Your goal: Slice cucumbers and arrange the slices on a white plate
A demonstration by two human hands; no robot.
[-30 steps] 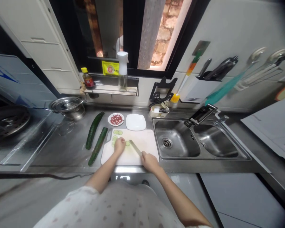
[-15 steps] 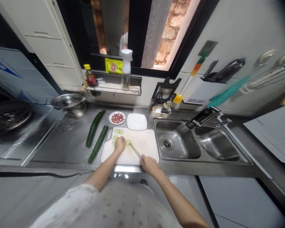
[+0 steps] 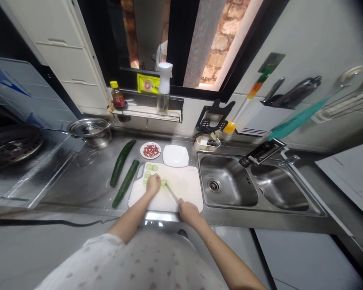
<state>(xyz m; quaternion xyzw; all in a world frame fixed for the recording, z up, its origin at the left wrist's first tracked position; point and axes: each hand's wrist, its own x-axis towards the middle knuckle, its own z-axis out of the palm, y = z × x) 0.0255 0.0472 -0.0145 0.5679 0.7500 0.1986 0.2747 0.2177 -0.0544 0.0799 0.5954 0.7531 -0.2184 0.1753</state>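
Observation:
My right hand [image 3: 188,212] is wrapped round the handle of a knife [image 3: 172,193], whose blade points away and left over the white cutting board [image 3: 181,177]. At the blade's tip is a round cucumber slice [image 3: 163,183]. Just left of that slice, my left hand [image 3: 153,184] is closed with its fingers curled together above the board. Whatever it may hold is hidden. Several pale green cucumber slices [image 3: 151,167] lie at the board's upper left, some partly covered by my left hand. Two whole dark green cucumbers [image 3: 126,183] rest on the counter beside the board.
Behind the board are a small plate [image 3: 142,155] of chopped red pieces and a white square dish [image 3: 175,156]. A double steel sink [image 3: 230,181] with a black faucet [image 3: 261,153] adjoins on the right. A lidded steel pot [image 3: 92,131] stands back left.
The camera view has shifted slightly, so the surroundings appear a little further right. My hands, the knife and the slices keep nearly the same places on the board.

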